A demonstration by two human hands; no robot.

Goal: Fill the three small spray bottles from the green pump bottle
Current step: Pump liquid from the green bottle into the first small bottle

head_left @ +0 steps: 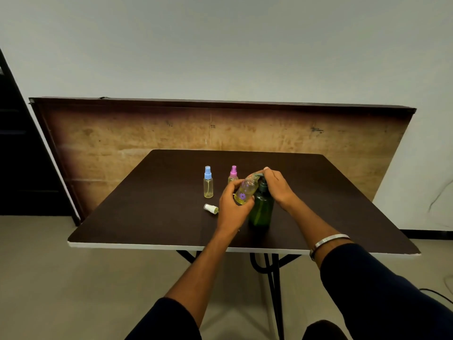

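Note:
My left hand [232,204] grips a small clear spray bottle [245,191] with a purple flower print, tilted with its open neck under the spout of the green pump bottle [261,209]. That small bottle holds yellowish liquid. My right hand [277,186] rests on top of the pump head, fingers curled over it. The green bottle stands upright on the dark table [147,212]. A white spray cap [211,208] lies on the table left of my left hand. Behind stand a blue-capped spray bottle [208,183] and a pink-capped one [233,174], partly hidden by the held bottle.
A wooden board [122,133] leans against the wall behind the table. A dark cabinet [22,153] stands at the far left. The table's white front edge [147,246] is near me, with black folding legs [272,278] below.

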